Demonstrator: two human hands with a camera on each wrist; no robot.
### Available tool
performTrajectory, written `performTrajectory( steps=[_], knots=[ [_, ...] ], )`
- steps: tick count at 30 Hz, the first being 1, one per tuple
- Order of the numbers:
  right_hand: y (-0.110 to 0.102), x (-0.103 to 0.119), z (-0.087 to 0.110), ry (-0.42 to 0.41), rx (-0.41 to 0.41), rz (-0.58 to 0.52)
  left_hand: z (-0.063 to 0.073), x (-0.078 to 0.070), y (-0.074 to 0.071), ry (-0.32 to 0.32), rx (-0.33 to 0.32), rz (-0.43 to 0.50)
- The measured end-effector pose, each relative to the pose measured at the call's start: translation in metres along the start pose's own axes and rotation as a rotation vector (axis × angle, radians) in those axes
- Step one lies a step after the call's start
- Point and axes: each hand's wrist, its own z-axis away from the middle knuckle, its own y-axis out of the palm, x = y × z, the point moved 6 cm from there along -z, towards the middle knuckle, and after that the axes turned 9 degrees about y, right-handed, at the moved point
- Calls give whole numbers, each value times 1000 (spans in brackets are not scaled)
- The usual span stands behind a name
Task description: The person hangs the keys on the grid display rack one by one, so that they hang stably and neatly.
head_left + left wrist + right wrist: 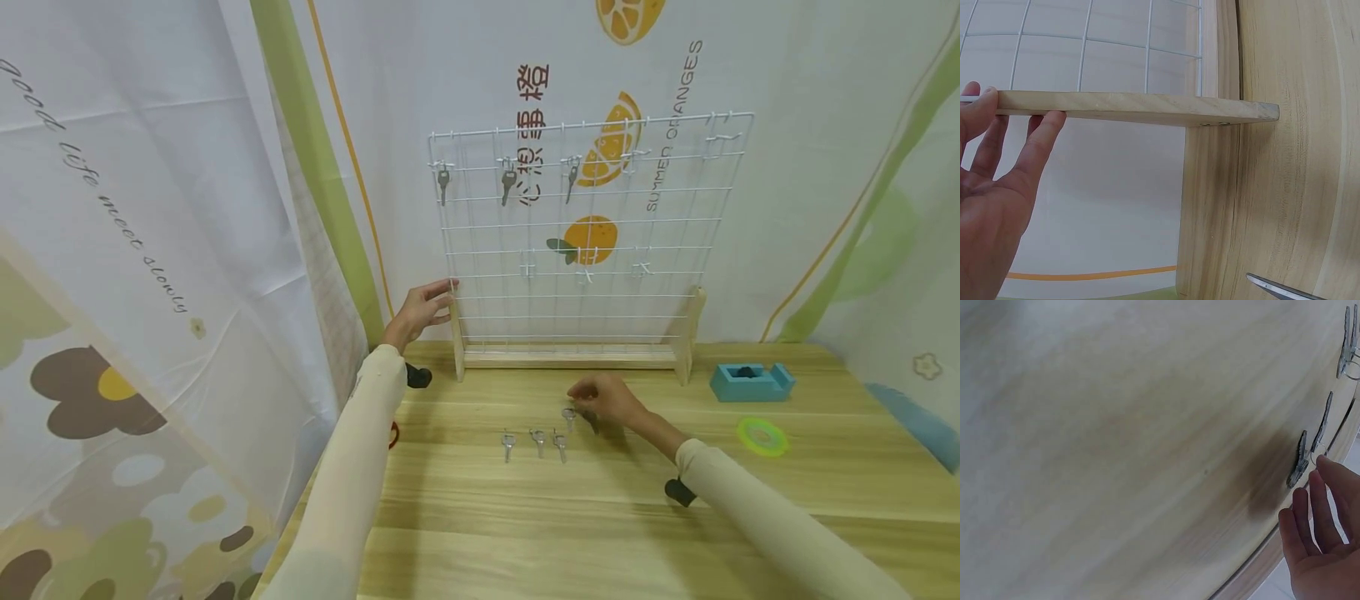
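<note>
Key pickup step, looks like. Left hand (423, 308) grips the rack (570, 362) at its nine o'clock. Right hand (609, 400) is at a key (1320, 428), rack's six o'clock; pinched or not, can't tell from here. Next likely needs a firm pinch.

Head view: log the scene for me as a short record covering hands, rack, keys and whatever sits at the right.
Left hand: grips the left wooden post of the rack
Right hand: fingertips at the ring of a key; whether it is pinched cannot be told
Hung keys: three, upper row, left part
Lower hooks: three, bare
Loose keys: at least four on the table, counting the one at the fingertips
Right side: blue dispenser, with a green ring nearer the wearer
</note>
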Motion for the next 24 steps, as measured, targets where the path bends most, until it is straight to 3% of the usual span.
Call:
performTrajectory(
  steps=[9, 16, 24],
  knots=[
    [3, -2, -1, -13, 18, -15, 0, -1, 0, -3, -5, 10],
    [5, -3, -2, -26, 22, -22, 7, -10, 3, -14, 3, 27],
    [2, 1, -2, -9, 25, -17, 2, -1, 0, -8, -3, 15]
  ],
)
